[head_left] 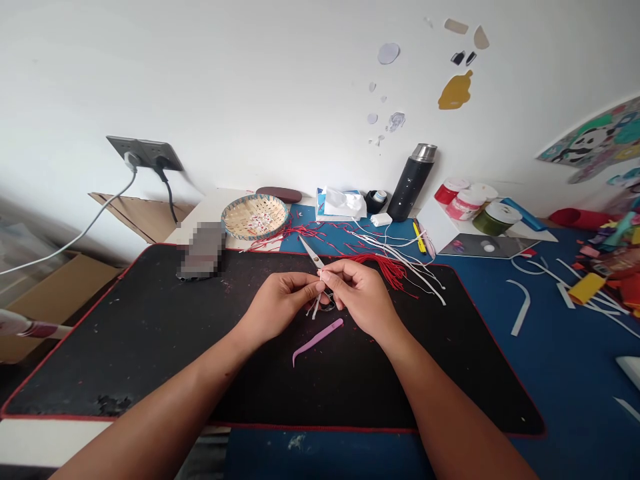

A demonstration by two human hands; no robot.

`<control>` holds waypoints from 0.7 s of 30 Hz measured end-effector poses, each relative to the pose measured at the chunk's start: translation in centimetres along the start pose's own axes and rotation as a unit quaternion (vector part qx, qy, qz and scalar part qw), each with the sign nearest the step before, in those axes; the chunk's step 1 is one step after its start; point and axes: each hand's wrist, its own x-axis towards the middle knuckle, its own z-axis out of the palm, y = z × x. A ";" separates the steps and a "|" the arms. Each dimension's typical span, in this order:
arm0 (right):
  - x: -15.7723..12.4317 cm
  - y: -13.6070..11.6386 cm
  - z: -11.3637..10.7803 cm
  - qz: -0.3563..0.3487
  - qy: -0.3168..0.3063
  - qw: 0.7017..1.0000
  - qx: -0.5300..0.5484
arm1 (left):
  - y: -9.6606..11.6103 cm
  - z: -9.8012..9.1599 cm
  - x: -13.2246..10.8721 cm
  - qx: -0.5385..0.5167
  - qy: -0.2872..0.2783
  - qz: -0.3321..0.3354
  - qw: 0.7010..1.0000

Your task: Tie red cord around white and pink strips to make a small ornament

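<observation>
Both hands meet over the middle of the black mat [150, 333]. Left hand [277, 303] w/ thumb & forefinger pressed together, grip pinching the end of a thin pale paper strip [316, 305]; a few strip ends hang down below the fingers. Right hand [363, 293] pinches the same bundle from the other side, and seems to hold the scissors [314, 257] too, blades pointing up & away, handles tucked under the fingers — can't tell exactly how.

Strips look very light, floppy, easy to crease or tear; best held near the end w/ a soft fingertip pinch, not squeezed. Scissors stiff, sharp at the tip.

Just below the hands, pink tweezers [319, 339] lie on the mat, apart from both. Behind: loose red strips [380, 263] & white strips [400, 257] spread on the surface, woven basket [255, 217], dark flask [413, 181], paint tubs [465, 200] at right.
</observation>
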 end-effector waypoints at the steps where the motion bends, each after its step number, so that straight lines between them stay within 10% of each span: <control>1: 0.0 0.0 0.0 0.000 -0.002 1.000 -0.004 | -0.1 0.0 0.0 0.007 0.000 0.001 1.000; 10: 0.2 0.3 -0.5 -0.008 0.005 0.995 -0.101 | -0.6 -0.2 0.7 -0.063 0.029 -0.008 0.998; 21: 0.0 1.5 -0.3 -0.021 -0.038 0.874 -0.483 | -1.7 -1.1 1.4 -0.185 0.117 -0.009 0.976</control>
